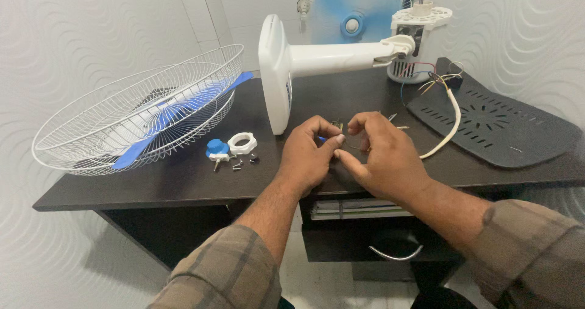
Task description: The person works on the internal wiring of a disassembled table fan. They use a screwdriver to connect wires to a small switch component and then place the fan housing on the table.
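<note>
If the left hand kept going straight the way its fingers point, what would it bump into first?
Probably the right hand. The left hand points its fingers rightward, nearly touching the right one over a small part they pinch together. Depth is hard to judge.

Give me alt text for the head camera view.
Both hands, left hand and right hand, pinch a small part over a dark desk, beside a dismantled white fan body, wire guard and screws.
</note>
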